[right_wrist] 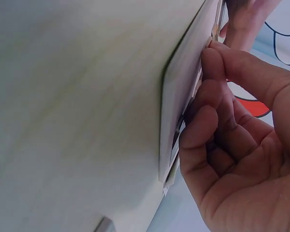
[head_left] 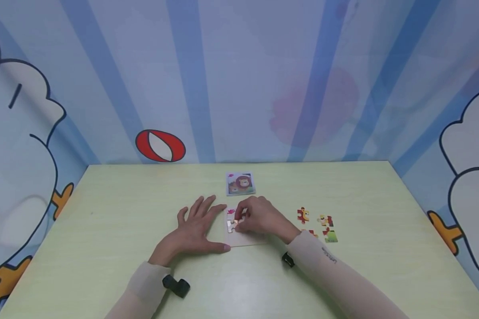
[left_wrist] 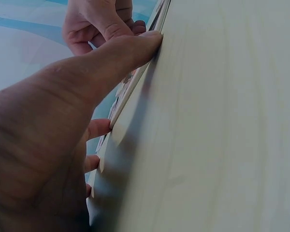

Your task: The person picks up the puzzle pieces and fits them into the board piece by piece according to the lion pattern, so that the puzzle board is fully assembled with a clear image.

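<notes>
A pale square puzzle board lies on the table, with joined pieces at its upper left. My left hand is spread flat at the board's left side, thumb at the lower left corner and index finger near the upper left one. Over the board, my right hand has its thumb and index finger pinched together at a puzzle piece, mostly hidden by the fingers. In the right wrist view the same hand bends its other fingers beside the board.
A card with a lion picture lies just beyond the board. Several loose puzzle pieces are on the table to the right, some partly behind the right sleeve. A printed cloth stands behind the table.
</notes>
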`<state>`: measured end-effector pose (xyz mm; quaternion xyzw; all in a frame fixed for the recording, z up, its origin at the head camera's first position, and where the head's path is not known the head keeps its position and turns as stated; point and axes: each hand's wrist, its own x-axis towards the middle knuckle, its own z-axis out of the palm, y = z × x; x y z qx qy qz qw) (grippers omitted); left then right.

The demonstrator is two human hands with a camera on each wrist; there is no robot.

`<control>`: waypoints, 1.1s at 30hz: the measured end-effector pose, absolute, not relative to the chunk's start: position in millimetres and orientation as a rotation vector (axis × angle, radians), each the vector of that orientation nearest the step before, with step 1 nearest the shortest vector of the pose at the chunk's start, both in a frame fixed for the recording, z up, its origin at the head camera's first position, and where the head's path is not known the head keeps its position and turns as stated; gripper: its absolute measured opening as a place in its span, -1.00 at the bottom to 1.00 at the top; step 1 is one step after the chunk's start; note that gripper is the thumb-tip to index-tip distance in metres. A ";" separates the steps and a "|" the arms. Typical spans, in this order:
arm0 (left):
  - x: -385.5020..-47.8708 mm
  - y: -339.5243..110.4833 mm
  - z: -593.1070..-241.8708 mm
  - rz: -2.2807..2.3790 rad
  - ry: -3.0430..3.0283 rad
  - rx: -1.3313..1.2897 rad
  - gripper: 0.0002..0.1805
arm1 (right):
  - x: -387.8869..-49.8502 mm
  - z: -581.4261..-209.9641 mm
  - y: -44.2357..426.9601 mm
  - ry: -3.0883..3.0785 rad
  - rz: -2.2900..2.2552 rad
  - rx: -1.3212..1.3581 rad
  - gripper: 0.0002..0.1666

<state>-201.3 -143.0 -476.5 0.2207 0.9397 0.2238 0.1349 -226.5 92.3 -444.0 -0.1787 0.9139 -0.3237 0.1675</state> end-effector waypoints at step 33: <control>-201.5 -143.9 -478.0 0.639 2.733 0.646 0.15 | -227.9 -444.2 87.7 2.671 -0.835 -0.597 -0.86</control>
